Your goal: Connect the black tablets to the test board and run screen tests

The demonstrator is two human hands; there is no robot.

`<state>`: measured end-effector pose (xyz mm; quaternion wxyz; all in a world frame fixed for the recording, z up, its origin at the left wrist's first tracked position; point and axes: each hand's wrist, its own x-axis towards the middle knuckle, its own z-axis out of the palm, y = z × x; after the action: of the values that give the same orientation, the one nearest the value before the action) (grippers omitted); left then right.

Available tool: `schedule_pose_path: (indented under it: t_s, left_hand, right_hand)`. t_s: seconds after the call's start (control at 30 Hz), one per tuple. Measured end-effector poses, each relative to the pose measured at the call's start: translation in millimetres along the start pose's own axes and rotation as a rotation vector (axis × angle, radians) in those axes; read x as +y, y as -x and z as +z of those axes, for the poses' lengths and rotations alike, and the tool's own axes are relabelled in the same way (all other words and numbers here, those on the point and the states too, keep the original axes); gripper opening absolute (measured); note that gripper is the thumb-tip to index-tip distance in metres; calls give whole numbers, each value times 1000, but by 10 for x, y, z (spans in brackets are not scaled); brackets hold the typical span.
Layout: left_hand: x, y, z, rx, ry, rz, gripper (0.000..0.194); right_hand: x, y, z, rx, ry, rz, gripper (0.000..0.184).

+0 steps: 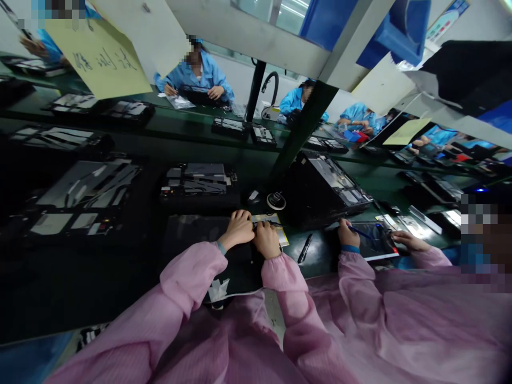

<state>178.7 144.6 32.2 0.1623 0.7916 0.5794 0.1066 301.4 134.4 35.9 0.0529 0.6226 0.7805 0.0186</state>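
A dark flat device, like a tablet or screen panel, lies on the bench in front of me. My left hand is closed, with its fingers curled over the device's right end. Right beside it, my right hand is closed too, its fingers bent at the same edge. A thin dark piece shows past its knuckles, but what it grips is hidden. Under and behind my right hand lies a yellow-edged sheet. To the right, a black pen rests on the bench.
Stacks of opened tablet-like devices stand at left, centre back and right. A round white-rimmed item sits behind my hands. A crumpled white scrap lies near the front edge. At right, a co-worker's hands work on a screen.
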Motion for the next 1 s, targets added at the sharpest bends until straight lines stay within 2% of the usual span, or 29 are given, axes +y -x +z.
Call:
schedule_pose_path:
  t_s: [0.23,0.43,0.6,0.83,1.0]
  left_hand:
    - [29,-7,-27,-28,3,-18,33]
    - [48,16,-33,-7,7,-24,32]
    - [-3,54,-53,23,21,-29,30]
    - [-110,149,-114,11,19,1,26]
    - [-74,257,-227,25,17,-16,25]
  right_hand:
    - [-41,14,-31,14,-7,-12,25]
    - [-63,1,-32,51,-66,17,24]
    - [104,5,-41,89,-189,-7,15]
    - [411,199,-10,148,-347,-43,15]
    - [399,397,-49,194,-556,-86,16]
